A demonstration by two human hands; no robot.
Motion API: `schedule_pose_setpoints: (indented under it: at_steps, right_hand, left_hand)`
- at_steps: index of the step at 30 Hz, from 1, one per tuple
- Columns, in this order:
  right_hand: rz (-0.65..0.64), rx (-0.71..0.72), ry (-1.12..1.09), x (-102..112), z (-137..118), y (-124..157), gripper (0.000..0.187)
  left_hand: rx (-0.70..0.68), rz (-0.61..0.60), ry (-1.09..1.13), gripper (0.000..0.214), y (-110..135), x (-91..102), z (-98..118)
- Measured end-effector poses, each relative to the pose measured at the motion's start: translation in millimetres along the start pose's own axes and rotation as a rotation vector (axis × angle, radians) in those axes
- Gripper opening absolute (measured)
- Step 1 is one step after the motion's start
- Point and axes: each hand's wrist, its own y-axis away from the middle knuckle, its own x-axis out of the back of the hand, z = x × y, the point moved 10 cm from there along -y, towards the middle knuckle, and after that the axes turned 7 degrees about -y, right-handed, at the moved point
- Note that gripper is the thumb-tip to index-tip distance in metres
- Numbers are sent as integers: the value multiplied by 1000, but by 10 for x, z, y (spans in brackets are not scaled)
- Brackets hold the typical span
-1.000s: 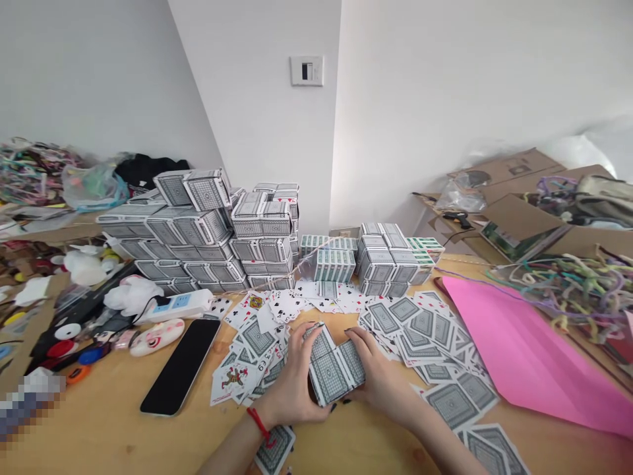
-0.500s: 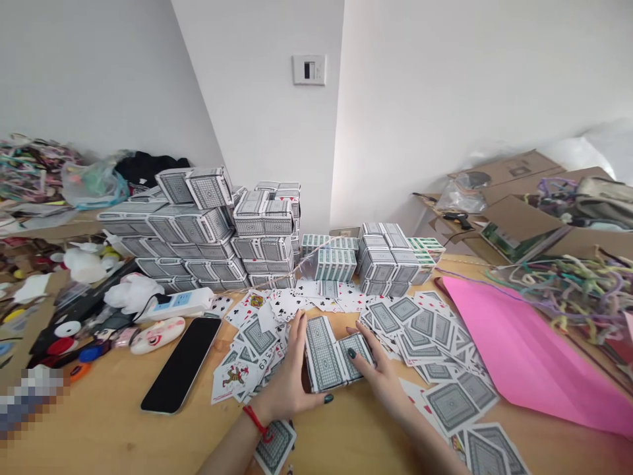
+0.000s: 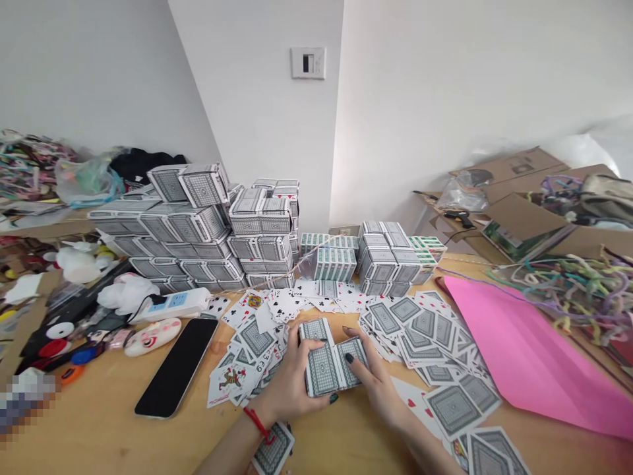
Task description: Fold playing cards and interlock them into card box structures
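Two grey-backed stacks of playing cards [image 3: 329, 361] lie side by side on the wooden table [image 3: 99, 435], the left stack long, the right one shorter. My left hand [image 3: 291, 386] curls round the left stack, thumb at its near corner. My right hand [image 3: 378, 382] presses fingers on the right stack [image 3: 352, 359]. Loose cards [image 3: 430, 343] lie scattered around both hands, some face up [image 3: 232, 379], most face down.
Stacked card boxes [image 3: 198, 231] form a wall at the back, with smaller piles [image 3: 390, 260] right of centre. A black phone [image 3: 178, 376] lies left of my hands. Pink paper [image 3: 524, 356] lies at right, beside pipe cleaners [image 3: 568, 284] and cardboard boxes [image 3: 524, 218]. Clutter fills the left edge.
The two stacks, held tilted up a second ago, were laid flat on the table. My left hand has since closed round the left stack again; my right stays on the right one.
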Motion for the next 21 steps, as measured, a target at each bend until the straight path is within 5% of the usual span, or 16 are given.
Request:
schedule_pose_setpoints:
  at_steps: [13, 21]
  right_hand:
    - [-65, 60, 11, -27, -85, 7, 28]
    - [89, 167, 109, 51, -93, -21, 31]
  left_hand:
    - [-28, 10, -38, 64, -13, -8, -9]
    - [-32, 4, -45, 63, 15, -12, 4]
